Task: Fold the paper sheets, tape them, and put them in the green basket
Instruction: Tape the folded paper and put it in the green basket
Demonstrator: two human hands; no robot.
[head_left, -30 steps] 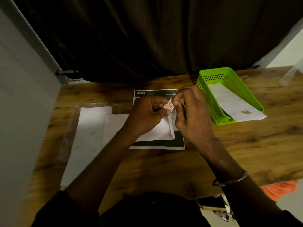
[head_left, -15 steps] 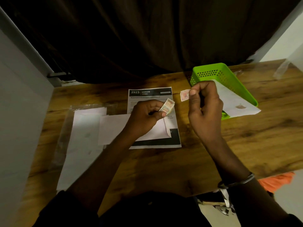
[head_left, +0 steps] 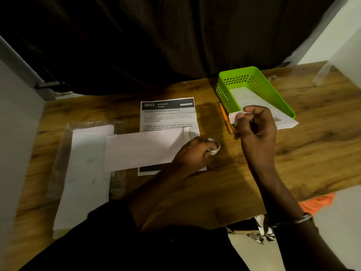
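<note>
Right hand (head_left: 254,130) pinches a short tape piece (head_left: 234,117), thumb against forefinger, rest curled. Left hand (head_left: 193,155) grips the tape roll (head_left: 214,146), resting on the folded sheet (head_left: 144,149), mid-table. Green basket (head_left: 224,94) at 1 o'clock from the sheet. Tape looks light, limp, sticky (probably curls onto itself): hold by one edge, press flat on the seam.

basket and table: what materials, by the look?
Basket: probably moulded plastic, bright uniform green with a slight sheen; its walls carry regular rows of small holes. Table: wood or a wood-look laminate, brown with grain streaks and darker knots, fairly matte; this view cannot tell which.
</note>
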